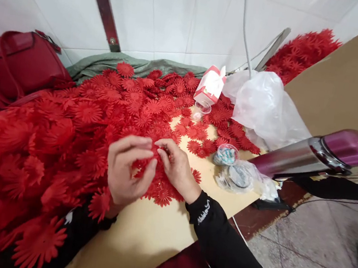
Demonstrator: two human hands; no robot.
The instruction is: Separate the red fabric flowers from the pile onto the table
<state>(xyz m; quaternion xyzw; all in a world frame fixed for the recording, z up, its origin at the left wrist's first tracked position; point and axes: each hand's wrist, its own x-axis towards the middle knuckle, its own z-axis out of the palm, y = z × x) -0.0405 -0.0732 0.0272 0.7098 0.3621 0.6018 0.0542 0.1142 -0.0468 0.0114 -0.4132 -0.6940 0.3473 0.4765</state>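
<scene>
Cardboard tabletop (153, 231) lying half-buried in red; left hand (130, 169) and right hand (177, 169) both pinching one flower (140, 166); finished-looking heap (14, 152) piling at 9 o'clock; flat flowers (171, 93) waiting at 12.

Two hands, left hand (128, 169) and right hand (176, 166); red flowers (86, 113) beyond counting; one red handbag (16, 64); one white box (210, 85); two plastic bags (265, 105); two small clear cups (225, 154); one purple flask (328, 153).
</scene>
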